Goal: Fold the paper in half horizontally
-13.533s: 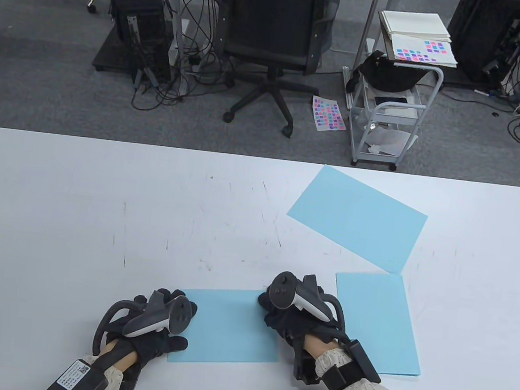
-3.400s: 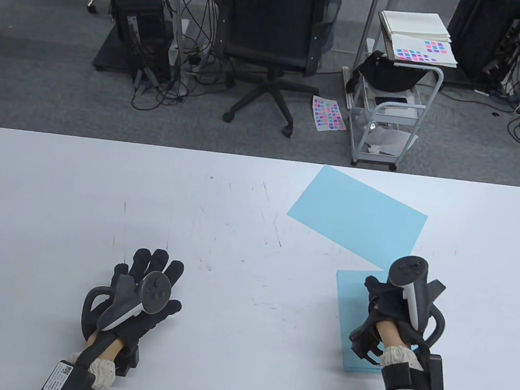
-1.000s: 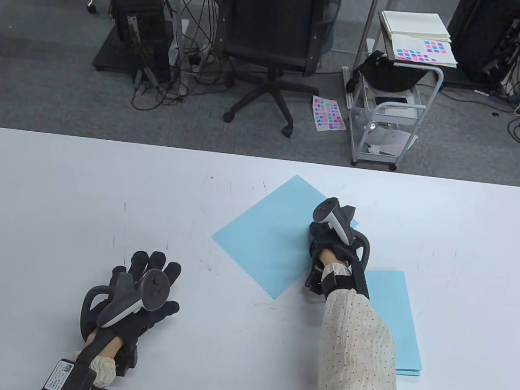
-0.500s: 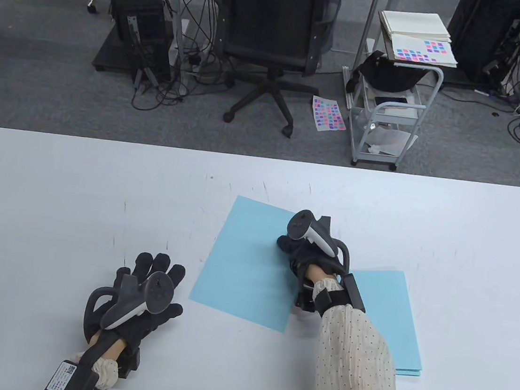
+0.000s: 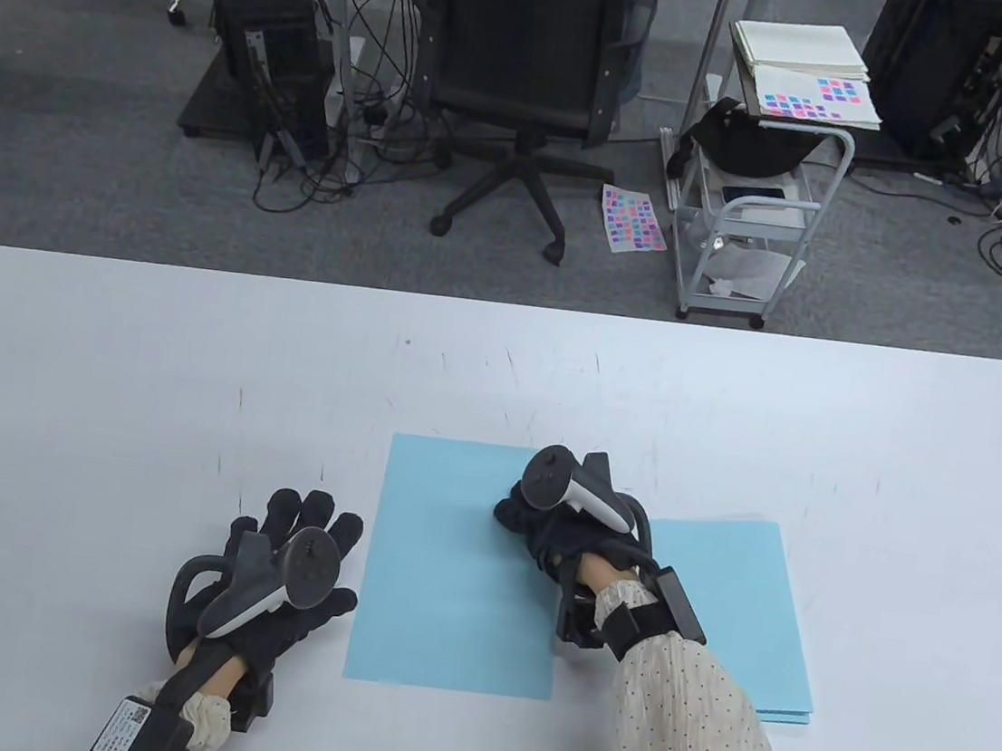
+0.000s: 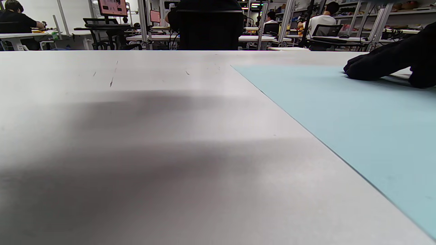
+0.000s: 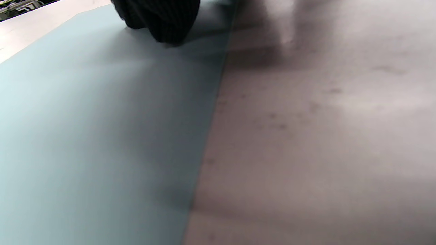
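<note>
A light blue sheet of paper (image 5: pixel 441 569) lies flat and unfolded on the white table (image 5: pixel 101 363), its edges square to the table's front edge. My right hand (image 5: pixel 537 526) presses down on the sheet's right part with its fingers; the fingers (image 6: pixel 368 68) also show in the left wrist view, resting on the sheet (image 6: pixel 357 119). My left hand (image 5: pixel 297 551) lies flat on the table with its fingers spread, just left of the sheet's left edge, holding nothing. The right wrist view shows the sheet (image 7: pixel 102 136) and a gloved fingertip (image 7: pixel 163 20) on it.
A stack of folded light blue papers (image 5: pixel 737 605) lies on the table right of my right arm. Beyond the far edge stand an office chair (image 5: pixel 526 59) and a white cart (image 5: pixel 760 197) on the floor.
My right hand has dragged the sheet from the back right toward me and turned it square to the table edge. My left hand has shifted slightly right, close to the sheet's left edge.
</note>
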`<state>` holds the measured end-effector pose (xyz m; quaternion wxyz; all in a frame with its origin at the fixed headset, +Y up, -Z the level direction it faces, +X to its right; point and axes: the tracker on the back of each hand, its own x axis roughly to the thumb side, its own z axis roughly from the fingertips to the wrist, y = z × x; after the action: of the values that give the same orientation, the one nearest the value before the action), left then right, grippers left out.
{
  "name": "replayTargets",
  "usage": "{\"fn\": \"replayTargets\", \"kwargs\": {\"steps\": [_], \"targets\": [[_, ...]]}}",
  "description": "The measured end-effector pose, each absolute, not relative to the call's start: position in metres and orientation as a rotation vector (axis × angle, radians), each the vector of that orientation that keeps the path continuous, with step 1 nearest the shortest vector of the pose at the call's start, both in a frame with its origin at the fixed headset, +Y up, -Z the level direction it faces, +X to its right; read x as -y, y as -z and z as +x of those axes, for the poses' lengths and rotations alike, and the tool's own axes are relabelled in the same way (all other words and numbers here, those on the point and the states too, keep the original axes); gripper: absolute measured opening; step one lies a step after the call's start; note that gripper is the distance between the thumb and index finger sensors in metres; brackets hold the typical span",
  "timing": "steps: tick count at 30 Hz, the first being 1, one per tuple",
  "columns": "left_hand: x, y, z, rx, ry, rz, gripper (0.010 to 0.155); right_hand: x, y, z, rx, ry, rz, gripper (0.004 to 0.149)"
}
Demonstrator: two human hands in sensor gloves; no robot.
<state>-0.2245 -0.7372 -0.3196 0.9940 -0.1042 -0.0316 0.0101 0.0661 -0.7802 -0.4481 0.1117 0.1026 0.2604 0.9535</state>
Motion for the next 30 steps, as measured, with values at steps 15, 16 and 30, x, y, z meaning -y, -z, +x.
{"fn": "replayTargets", "kwargs": {"steps": [15, 16, 30], "targets": [[0.739, 0.319, -0.225, 0.06, -0.005, -0.212, 0.079, 0.751, 0.385, 0.087, -0.544, -2.763, 0.435, 0.06], [0.739, 0.319, -0.225, 0.062, -0.003, -0.211, 0.079, 0.751, 0.38, 0.089, -0.546, -2.758, 0.439, 0.06], [0.739, 0.318, -0.221, 0.064, 0.01, -0.226, 0.079, 0.777, 0.329, 0.107, -0.675, -2.751, 0.417, 0.066]]}}
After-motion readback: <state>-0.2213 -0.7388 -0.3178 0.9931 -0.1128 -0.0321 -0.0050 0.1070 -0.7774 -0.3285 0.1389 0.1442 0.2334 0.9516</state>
